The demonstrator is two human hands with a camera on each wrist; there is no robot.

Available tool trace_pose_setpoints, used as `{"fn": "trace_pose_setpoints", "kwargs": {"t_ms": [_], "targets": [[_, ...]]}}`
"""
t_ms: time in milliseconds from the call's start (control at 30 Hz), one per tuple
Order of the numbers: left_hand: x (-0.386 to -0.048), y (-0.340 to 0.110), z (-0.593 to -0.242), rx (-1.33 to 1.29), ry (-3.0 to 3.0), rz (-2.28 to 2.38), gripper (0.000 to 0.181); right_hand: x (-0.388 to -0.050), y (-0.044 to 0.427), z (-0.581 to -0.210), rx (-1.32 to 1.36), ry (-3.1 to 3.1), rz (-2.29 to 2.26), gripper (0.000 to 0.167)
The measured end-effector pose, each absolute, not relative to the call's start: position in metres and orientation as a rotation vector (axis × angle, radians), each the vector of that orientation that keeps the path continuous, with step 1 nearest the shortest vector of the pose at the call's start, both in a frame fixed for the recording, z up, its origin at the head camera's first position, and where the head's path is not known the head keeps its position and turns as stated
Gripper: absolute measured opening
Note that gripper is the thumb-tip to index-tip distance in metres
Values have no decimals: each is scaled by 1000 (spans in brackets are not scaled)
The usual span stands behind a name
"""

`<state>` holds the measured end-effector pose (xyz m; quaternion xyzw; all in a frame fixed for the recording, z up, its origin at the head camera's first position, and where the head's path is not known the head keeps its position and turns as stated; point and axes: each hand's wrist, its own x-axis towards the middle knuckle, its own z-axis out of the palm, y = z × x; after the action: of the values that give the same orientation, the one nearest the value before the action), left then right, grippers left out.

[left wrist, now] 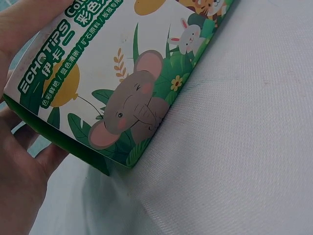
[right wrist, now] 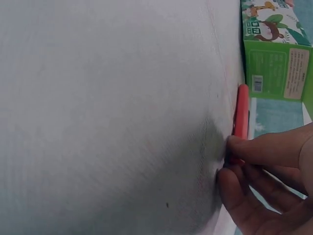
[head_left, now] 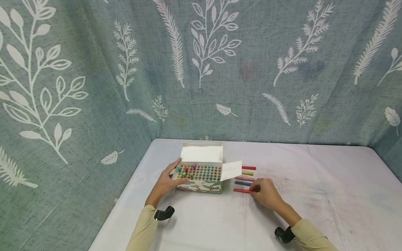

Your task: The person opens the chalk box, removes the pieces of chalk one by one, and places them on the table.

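Observation:
An open chalk box (head_left: 199,187) with animal pictures stands on the table, its holes showing many chalk tips from above. My left hand (head_left: 165,182) grips the box's left end, thumb along the front top edge and fingers around the far side. Right of the box, my right hand (head_left: 267,192) pinches the right end of a red chalk stick (right wrist: 241,110) between thumb and fingertips; the stick lies on the cloth. Beyond it lie a blue stick (head_left: 243,183), a pink stick (head_left: 245,178), a yellow stick (head_left: 247,173) and another red stick (head_left: 249,168), roughly parallel.
The box's lid (head_left: 201,153) stands up at the back, and a white side flap (head_left: 231,170) juts right over the ends of some sticks. A white cloth (head_left: 314,174) with faint colour smudges covers the table. Behind hangs a leaf-patterned curtain (head_left: 201,101).

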<state>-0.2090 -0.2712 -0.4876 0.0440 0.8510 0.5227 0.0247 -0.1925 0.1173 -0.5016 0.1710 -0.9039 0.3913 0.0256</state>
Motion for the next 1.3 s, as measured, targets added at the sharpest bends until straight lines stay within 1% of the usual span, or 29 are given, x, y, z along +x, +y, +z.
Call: {"fn": "trace_pose_setpoints", "kwargs": {"t_ms": [233, 600, 900, 1100, 1300], "targets": [[-208, -270, -488, 139, 2633, 1623, 87, -194, 120, -489, 537, -2845, 1166, 14], [-211, -270, -487, 141, 2600, 1611, 88, -198, 118, -446, 706, -2681, 1207, 11], [-211, -272, -489, 161, 2658, 1585, 88, -207, 99, -413, 834, -2584, 1292, 7], [-210, -272, -488, 142, 2646, 1608, 88, -215, 81, -398, 945, -2573, 1270, 7], [-210, -272, -488, 142, 2645, 1610, 88, -223, 65, -389, 1065, -2582, 1227, 9]]}}
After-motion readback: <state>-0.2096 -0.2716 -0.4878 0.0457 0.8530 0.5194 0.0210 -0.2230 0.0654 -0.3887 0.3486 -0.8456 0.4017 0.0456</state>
